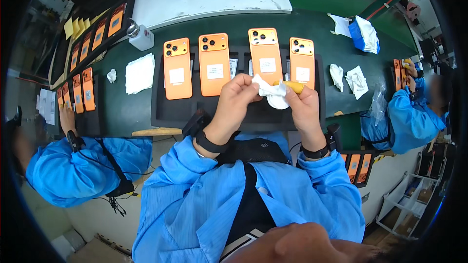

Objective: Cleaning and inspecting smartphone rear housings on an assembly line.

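Observation:
My left hand and my right hand meet over the near side of a black foam tray. Between them is a folded white wipe, pinched by the fingers of both. A yellow cover sits on one finger of my right hand. Beyond my hands the tray holds an orange phone at far left, a second phone, a third phone and a fourth phone at right. All lie camera side up, with white labels on their backs. The wipe and my fingers overlap the third phone's lower end.
Left of the tray lie a stack of white wipes and a pump bottle. To the right are crumpled wipes and a blue-white pack. Co-workers in blue handle phones on either side; a phone rack stands back left.

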Tool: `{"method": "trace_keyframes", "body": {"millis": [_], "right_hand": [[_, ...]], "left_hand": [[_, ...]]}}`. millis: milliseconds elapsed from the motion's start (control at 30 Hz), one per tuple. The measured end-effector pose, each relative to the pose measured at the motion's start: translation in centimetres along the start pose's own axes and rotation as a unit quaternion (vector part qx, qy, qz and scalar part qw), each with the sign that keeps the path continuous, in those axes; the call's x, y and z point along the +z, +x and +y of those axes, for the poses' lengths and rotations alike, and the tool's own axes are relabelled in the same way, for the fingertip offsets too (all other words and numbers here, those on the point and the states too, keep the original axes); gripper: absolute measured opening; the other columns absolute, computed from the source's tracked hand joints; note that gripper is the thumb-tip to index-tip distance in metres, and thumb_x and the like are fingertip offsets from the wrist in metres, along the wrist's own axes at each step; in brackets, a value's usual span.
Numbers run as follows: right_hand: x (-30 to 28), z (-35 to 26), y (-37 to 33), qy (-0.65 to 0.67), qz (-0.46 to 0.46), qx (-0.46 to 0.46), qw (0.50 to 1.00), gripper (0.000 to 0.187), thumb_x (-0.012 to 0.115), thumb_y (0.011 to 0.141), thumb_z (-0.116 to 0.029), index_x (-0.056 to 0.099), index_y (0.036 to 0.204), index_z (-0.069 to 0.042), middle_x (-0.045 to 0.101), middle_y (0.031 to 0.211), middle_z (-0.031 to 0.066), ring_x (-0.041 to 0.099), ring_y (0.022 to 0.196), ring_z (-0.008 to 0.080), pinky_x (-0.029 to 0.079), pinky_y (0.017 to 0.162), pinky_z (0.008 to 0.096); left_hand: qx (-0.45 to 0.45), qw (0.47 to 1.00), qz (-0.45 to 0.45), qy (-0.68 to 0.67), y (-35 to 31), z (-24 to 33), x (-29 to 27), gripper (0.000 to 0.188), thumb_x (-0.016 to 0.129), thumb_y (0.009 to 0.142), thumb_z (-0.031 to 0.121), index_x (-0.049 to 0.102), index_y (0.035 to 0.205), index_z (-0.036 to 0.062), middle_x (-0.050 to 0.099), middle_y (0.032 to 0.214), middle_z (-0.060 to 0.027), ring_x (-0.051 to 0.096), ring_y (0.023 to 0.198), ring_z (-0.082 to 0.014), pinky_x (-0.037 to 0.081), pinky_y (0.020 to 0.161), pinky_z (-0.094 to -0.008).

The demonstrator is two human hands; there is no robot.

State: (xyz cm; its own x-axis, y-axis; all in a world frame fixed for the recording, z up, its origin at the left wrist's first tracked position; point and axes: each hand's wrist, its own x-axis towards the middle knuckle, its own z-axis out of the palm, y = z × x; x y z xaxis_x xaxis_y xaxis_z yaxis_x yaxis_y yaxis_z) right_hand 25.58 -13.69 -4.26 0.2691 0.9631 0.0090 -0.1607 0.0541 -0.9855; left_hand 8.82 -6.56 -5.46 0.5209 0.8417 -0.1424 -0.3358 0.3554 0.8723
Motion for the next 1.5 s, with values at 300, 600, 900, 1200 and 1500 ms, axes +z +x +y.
{"method": "trace_keyframes", "body": {"millis": [300, 600, 900, 1200, 1500], "right_hand": [[-0.5, -0.2, -0.8, 0.01, -0.024, 0.074, 0.997, 0.024, 0.061, 0.095, -0.011, 0.062, 0.111, 0.007, 0.067, 0.083, 0.0065, 0.058, 0.064, 0.0086, 0.049, 0.058, 0.0232], [0.4, -0.5, -1.3, 0.056, -0.021, 0.033, 0.998, 0.029, 0.066, 0.09, -0.008, 0.063, 0.115, 0.006, 0.069, 0.097, 0.006, 0.064, 0.087, 0.01, 0.052, 0.081, 0.0257], [-8.4, -2.9, -0.2, -0.025, 0.234, -0.146, 0.961, 0.01, 0.068, 0.087, -0.004, 0.07, 0.095, 0.001, 0.066, 0.083, 0.0006, 0.058, 0.074, 0.0049, 0.046, 0.066, 0.02], [-27.8, -0.8, 0.4, -0.602, 0.428, -0.014, 0.674, 0.045, 0.071, 0.081, -0.034, 0.067, 0.11, 0.0, 0.068, 0.1, 0.0214, 0.064, 0.096, 0.0373, 0.05, 0.085, 0.0439], [-15.9, 0.6, 3.0, -0.726, 0.177, -0.1, 0.657, 0.029, 0.074, 0.079, -0.025, 0.07, 0.096, -0.002, 0.062, 0.098, 0.0167, 0.059, 0.09, 0.0353, 0.047, 0.079, 0.0429]], "left_hand": [[-0.074, 0.975, -0.029, -0.206, -0.1, 0.9, -1.1, 0.026, 0.039, 0.099, 0.014, 0.052, 0.117, 0.0002, 0.064, 0.109, -0.0158, 0.065, 0.099, -0.0268, 0.054, 0.087, -0.0434], [-0.067, 0.948, -0.14, -0.279, 0.0, 0.1, -1.7, 0.025, 0.04, 0.093, 0.008, 0.054, 0.113, 0.0018, 0.063, 0.103, -0.0115, 0.064, 0.096, -0.0242, 0.053, 0.086, -0.0439], [-0.117, 0.99, -0.064, 0.036, -1.7, -0.2, -0.2, 0.022, 0.047, 0.1, 0.014, 0.056, 0.115, -0.0001, 0.067, 0.102, -0.0148, 0.068, 0.087, -0.02, 0.055, 0.079, -0.0301], [-0.074, 0.988, -0.103, 0.092, -1.6, -1.1, -0.1, 0.018, 0.05, 0.098, 0.009, 0.058, 0.111, -0.0013, 0.067, 0.101, -0.0136, 0.067, 0.086, -0.0174, 0.054, 0.078, -0.0283], [-0.054, 0.987, -0.116, 0.094, -1.6, -1.5, -0.6, 0.016, 0.051, 0.097, 0.005, 0.057, 0.111, -0.002, 0.067, 0.102, -0.0143, 0.067, 0.087, -0.0184, 0.055, 0.079, -0.0297]]}}
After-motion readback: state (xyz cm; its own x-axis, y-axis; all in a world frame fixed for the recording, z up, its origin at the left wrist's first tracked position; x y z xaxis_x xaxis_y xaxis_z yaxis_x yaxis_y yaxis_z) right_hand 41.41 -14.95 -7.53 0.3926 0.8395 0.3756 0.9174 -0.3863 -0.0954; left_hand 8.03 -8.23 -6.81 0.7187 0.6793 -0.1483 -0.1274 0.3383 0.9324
